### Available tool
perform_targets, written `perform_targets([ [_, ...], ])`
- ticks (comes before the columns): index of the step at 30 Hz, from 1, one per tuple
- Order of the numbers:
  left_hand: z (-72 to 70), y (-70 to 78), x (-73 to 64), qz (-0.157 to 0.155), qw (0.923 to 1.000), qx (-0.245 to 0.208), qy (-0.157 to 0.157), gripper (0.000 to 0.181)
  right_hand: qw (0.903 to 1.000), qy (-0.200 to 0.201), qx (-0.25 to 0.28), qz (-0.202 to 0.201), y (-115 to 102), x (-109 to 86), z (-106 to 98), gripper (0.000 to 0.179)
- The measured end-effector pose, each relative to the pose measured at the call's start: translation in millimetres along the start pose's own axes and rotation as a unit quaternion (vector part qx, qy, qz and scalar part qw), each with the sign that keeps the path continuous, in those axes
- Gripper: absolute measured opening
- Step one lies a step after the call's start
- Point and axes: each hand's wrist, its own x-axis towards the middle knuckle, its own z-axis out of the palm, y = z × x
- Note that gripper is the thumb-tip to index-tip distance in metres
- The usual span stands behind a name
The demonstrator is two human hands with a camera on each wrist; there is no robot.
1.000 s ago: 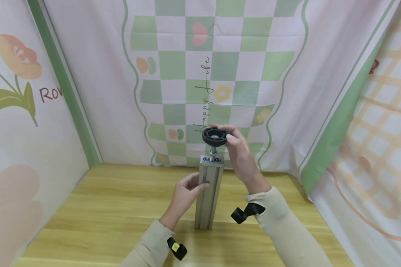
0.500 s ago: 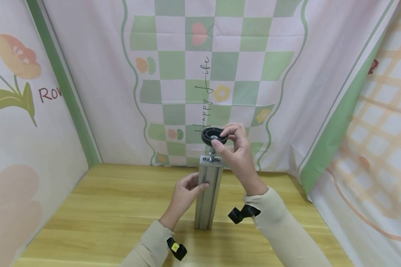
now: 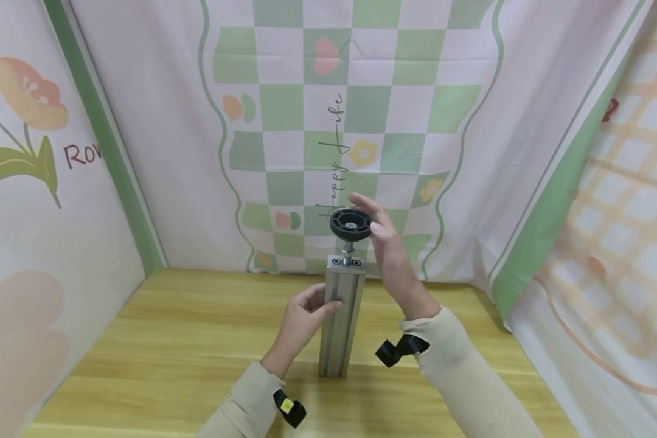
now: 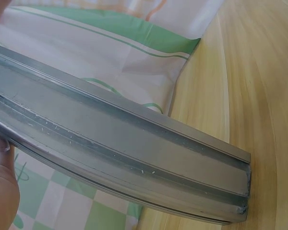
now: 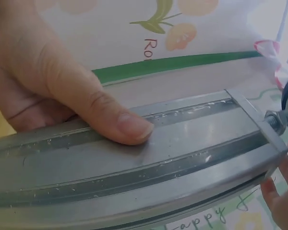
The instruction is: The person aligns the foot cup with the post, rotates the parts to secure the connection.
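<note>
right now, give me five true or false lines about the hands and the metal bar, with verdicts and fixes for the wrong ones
1. The left hand grips the metal bar. True.
2. The right hand is beside the black wheel. True.
3. The wheel is at the lower end of the bar. False: it is at the upper end.
4. A silver bolt runs between the wheel and the bar. True.
5. In the head view, the left hand is higher than the right. False: the right hand is higher, up by the wheel.
</note>
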Motion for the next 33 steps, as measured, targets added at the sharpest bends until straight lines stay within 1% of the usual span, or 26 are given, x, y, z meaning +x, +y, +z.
perform_targets([
  [2,0.1,0.0,-0.2,0.000,1.0000,0.001,0.000,0.037,0.9986,-0.025,0.045,0.008,1.5,1.2,-1.9,0.056],
  [4,0.1,0.1,-0.2,0.000,1.0000,0.001,0.000,0.037,0.9969,-0.040,0.067,0.009,2.4,1.6,-2.9,0.055],
  [8,0.2,0.5,-0.3,0.002,1.0000,-0.001,0.000,0.037,0.9956,-0.047,0.081,0.004,2.8,1.8,-3.0,0.053],
  [13,0.2,0.2,0.2,0.004,1.0000,-0.001,0.001,0.037,0.9958,-0.039,0.082,0.006,2.9,1.8,-3.2,0.052],
  [16,0.2,-0.1,0.6,0.003,1.0000,0.001,0.002,0.038,0.9967,-0.029,0.076,0.010,2.2,1.5,-3.2,0.050],
  [21,0.3,0.0,0.6,0.003,1.0000,0.001,0.001,0.038,0.9975,-0.002,0.069,0.012,2.4,-0.1,-2.8,0.040],
  [27,0.3,-1.0,0.5,0.002,1.0000,0.002,0.002,0.038,0.9979,0.038,0.051,0.002,2.5,-2.9,0.2,0.029],
  [29,0.4,-1.1,0.5,0.001,1.0000,0.003,0.002,0.038,0.9975,0.053,0.047,0.000,1.7,-3.3,1.7,0.026],
  [33,0.4,-1.0,0.4,0.000,1.0000,0.004,0.002,0.038,0.9971,0.072,0.022,-0.010,0.0,-4.1,5.0,0.025],
])
